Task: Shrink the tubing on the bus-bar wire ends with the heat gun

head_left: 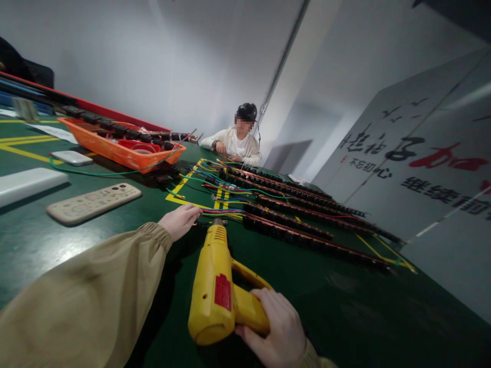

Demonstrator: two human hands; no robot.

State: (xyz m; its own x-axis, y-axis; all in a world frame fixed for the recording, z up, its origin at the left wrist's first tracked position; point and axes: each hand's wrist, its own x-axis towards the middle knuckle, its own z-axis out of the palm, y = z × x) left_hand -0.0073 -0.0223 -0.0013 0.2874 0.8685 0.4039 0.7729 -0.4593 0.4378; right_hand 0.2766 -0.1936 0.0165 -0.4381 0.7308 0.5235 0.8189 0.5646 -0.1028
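My right hand (282, 324) is wrapped round the handle of a yellow heat gun (213, 281). Its metal nozzle points away from me, close to a bundle of coloured wires (222, 211). The fingers of my left hand (180, 221) are closed on the free ends of those wires, left of the nozzle. The wires lead into the nearest of several long dark strips with copper-coloured edges (307, 237), which lie side by side on the green table. More loose wire ends (207, 179) spread out beyond my left hand.
An orange basket (123, 156) holding dark parts and red rings stands at the back left. Nearer lie a phone in a beige case (94, 203), a white box-like object (30, 185) and a small white device (72, 157). A co-worker (241, 138) sits across the table (345, 306).
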